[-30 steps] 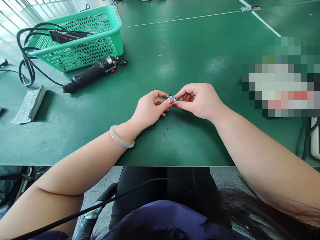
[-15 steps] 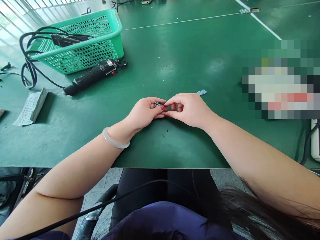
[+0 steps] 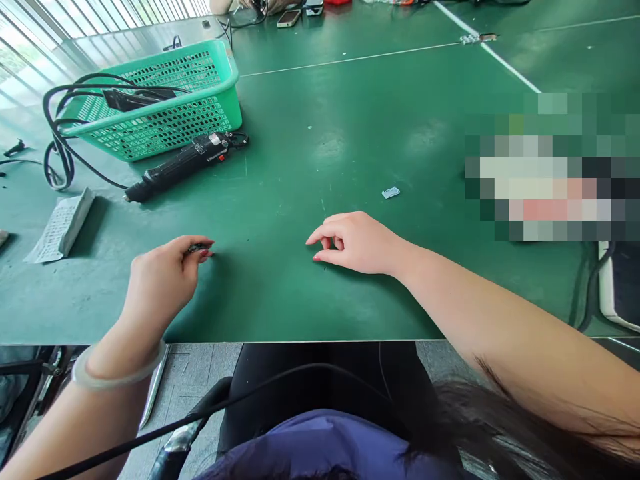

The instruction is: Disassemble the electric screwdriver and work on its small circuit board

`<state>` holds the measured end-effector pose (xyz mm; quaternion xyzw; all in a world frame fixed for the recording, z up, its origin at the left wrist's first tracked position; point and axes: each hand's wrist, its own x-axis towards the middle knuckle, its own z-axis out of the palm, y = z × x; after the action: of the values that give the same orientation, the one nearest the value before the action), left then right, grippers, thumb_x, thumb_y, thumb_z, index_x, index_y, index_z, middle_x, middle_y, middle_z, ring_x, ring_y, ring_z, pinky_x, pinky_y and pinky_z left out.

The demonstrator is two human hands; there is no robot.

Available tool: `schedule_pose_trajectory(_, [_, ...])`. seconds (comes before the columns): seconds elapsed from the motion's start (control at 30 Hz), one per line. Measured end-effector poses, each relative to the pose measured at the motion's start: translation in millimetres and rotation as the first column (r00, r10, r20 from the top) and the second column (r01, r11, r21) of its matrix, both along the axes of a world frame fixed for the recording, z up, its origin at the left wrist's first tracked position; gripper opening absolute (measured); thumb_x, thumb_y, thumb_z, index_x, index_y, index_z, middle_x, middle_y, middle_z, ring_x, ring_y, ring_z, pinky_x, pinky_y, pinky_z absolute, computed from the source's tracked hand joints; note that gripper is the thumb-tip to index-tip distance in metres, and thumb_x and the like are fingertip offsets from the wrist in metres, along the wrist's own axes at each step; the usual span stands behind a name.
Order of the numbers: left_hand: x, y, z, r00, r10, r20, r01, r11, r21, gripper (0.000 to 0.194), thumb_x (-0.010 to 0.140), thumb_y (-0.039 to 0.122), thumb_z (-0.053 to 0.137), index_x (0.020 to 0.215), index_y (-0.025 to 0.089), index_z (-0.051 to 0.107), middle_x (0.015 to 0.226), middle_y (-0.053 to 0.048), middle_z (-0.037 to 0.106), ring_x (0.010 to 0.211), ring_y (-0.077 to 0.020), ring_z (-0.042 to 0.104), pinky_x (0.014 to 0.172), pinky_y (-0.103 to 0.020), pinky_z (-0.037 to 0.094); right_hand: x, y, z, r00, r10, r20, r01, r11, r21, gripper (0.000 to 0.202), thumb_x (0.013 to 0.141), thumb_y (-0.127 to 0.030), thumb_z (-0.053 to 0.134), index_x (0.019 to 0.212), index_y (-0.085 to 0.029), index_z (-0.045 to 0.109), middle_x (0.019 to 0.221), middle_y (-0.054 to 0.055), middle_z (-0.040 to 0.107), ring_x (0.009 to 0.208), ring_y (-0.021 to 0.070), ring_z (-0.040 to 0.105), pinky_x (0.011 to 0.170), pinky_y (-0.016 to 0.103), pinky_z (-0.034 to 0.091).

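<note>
The left hand pinches a small part, droppable if grip slackens; the right hand curls empty, fingertips apart

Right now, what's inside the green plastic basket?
A black device and black cables that loop out over the left end. The near side of the green plastic basket hides the bottom.
</note>
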<state>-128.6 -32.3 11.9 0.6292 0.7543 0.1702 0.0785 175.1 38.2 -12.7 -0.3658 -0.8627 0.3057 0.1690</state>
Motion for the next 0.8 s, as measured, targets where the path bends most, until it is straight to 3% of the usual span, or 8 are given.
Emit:
schedule_pose_trajectory(0.07, [-11,-15,-7.5,0.993,-0.012,-0.119,0.016,0.999,0.031,0.022,0.093,0.048,0.043,0.103,0.054,0.061,0.107,0.026,0.069,0.107,-0.0302,0.063,0.098,-0.055,0.046,-3,-4,1.1,1.000,0.012,0.020,-0.012,1.000,0.002,0.025,0.083,-0.033,0.065,0.103,-0.019,0.073,0.081,0.001,0.066,0.064,0.0110,0.051,0.063,0.027,0.039])
schedule_pose_trajectory(0.13, [-22,-26,-14.1,0.979,-0.047,-0.201,0.054,0.998,0.029,0.031,0.096,0.042,0.037,0.114,0.057,0.057,0.115,0.025,0.067,0.108,-0.0292,0.063,0.098,-0.053,0.047,-7,-10,2.0,0.999,0.036,0.037,-0.036,0.999,0.017,0.023,0.085,-0.031,0.064,0.102,-0.019,0.073,0.081,0.001,0.066,0.064,0.0108,0.051,0.063,0.027,0.039])
schedule_pose_trajectory(0.33, [-48,-30,-18.3,0.804,-0.165,-0.571,0.168,0.985,-0.048,0.043,0.094,0.018,0.030,0.121,0.021,0.064,0.119,-0.005,0.070,0.102,-0.0229,0.067,0.090,-0.036,0.052,-29,-38,0.2,0.955,0.276,0.105,-0.286,0.954,0.091,0.020,0.090,-0.026,0.059,0.101,-0.018,0.074,0.085,0.003,0.069,0.072,0.0127,0.056,0.064,0.027,0.038])
schedule_pose_trajectory(0.57, [-62,-27,-15.5,0.739,-0.224,-0.635,0.243,0.968,-0.059,0.046,0.099,0.029,0.027,0.118,0.015,0.066,0.109,-0.009,0.073,0.099,-0.0231,0.068,0.089,-0.032,0.050,-33,-41,-0.5,0.941,0.314,0.129,-0.321,0.946,0.044,0.022,0.090,-0.029,0.059,0.104,-0.019,0.073,0.080,0.001,0.066,0.071,0.0126,0.053,0.063,0.027,0.036])
schedule_pose_trajectory(0.8, [-65,-24,-10.6,0.798,-0.098,-0.594,0.109,0.994,-0.016,0.047,0.097,0.048,0.034,0.114,0.020,0.068,0.103,-0.008,0.074,0.096,-0.0251,0.068,0.081,-0.033,0.052,-33,-40,2.3,0.937,0.314,0.151,-0.320,0.947,0.012,0.024,0.090,-0.031,0.059,0.107,-0.019,0.072,0.084,0.001,0.066,0.073,0.0129,0.055,0.064,0.028,0.036])
